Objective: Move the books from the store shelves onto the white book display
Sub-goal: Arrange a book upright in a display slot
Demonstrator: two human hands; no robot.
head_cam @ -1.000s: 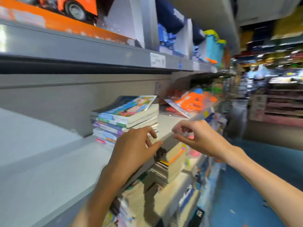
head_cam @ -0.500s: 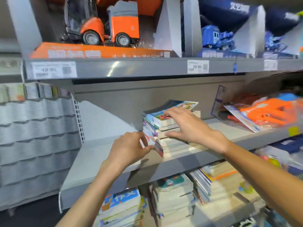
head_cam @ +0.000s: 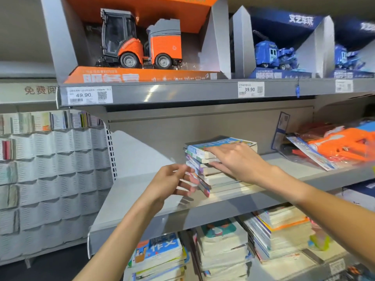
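In the centre of the frame a stack of thin paperback books with colourful spines [head_cam: 219, 171] lies flat on the grey metal store shelf [head_cam: 142, 191], well back from the front lip. The right hand [head_cam: 237, 161] lies over the top of the stack, fingers stretched along the top cover and thumb tucked against the page edges a few books down, so it pinches the upper books. The left hand [head_cam: 172, 183] sits just left of the stack at its lower spines, fingers loosely spread and blurred; whether the tips touch the books I cannot tell, and it holds nothing clearly. The two hands are near each other but apart.

The step in hand looks like lifting a batch off the stack. To do it well, the thumb should settle into one clean gap so the batch separates whole, while the left hand slides under the spine side to carry the weight. The books sit slightly fanned, so squaring them first would help stop thin covers from slipping out.

The white slotted book display [head_cam: 52, 171] fills the left of the frame, mostly unfilled pockets. An orange toy sweeper truck in an open box [head_cam: 142, 39] stands on the shelf above.
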